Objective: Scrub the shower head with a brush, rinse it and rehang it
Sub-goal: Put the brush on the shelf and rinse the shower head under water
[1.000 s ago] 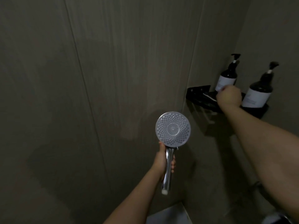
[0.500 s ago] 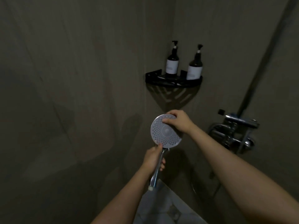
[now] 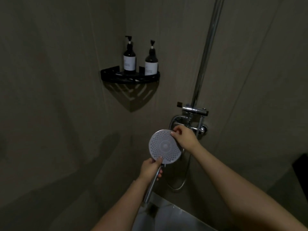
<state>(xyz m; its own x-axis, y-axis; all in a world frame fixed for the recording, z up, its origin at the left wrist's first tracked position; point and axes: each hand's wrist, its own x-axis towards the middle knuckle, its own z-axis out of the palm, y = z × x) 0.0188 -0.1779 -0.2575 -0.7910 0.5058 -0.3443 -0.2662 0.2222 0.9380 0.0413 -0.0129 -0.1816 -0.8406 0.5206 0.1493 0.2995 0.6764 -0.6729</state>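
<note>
The round shower head (image 3: 164, 145) faces me, its pale nozzle plate in full view low in the middle. My left hand (image 3: 150, 169) grips the chrome handle (image 3: 150, 187) just under the head, thumb against the lower rim. At the head's upper right rim, the curled fingers and thumb of my right hand (image 3: 185, 137) pinch the edge. No brush shows in either hand. A thin white item (image 3: 119, 73) lies on the corner shelf; I cannot tell if it is the brush.
A black corner shelf (image 3: 115, 78) carries two dark pump bottles (image 3: 129, 59) (image 3: 151, 64). The chrome mixer valve (image 3: 194, 112) and riser pipe (image 3: 206, 52) stand right behind my right hand. The hose (image 3: 183, 180) loops below. A pale ledge (image 3: 166, 217) lies at the bottom.
My right hand left the corner shelf and came down onto the shower head, then slid from its top to the upper right rim. The view swung right, showing the valve.
</note>
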